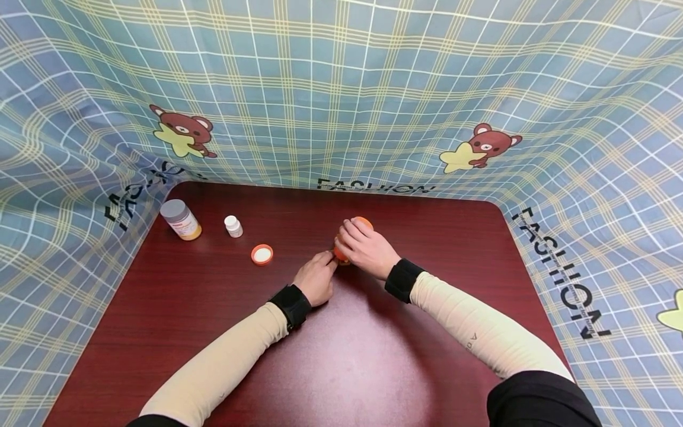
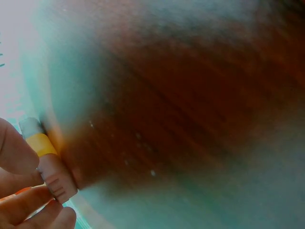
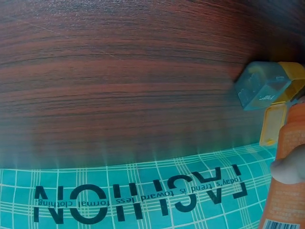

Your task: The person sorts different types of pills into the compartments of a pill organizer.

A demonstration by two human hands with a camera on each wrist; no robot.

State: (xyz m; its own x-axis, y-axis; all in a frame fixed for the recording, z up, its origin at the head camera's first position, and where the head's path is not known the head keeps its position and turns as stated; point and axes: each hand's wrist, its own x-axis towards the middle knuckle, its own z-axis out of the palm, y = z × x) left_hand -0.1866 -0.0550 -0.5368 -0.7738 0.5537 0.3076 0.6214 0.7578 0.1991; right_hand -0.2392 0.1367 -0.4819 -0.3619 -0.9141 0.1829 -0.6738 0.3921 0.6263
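In the head view my right hand (image 1: 368, 249) grips an orange bottle (image 1: 364, 223), mostly hidden by the fingers. The right wrist view shows that bottle (image 3: 287, 195) tilted, its upper end at a small pill organizer (image 3: 262, 86) of coloured see-through compartments. A yellow flap (image 3: 274, 125) on the organizer stands open. My left hand (image 1: 316, 277) is close beside the bottle on the table. In the left wrist view its thumb and fingers hold the pill organizer (image 2: 57, 176), where grey, yellow and pinkish sections show.
An orange cap (image 1: 262, 254) lies white inside up, left of my hands. Farther left stand a small white bottle (image 1: 233, 226) and a grey-lidded jar (image 1: 181, 219). A plaid curtain (image 1: 341, 118) encloses the back and sides of the dark red table (image 1: 213, 332).
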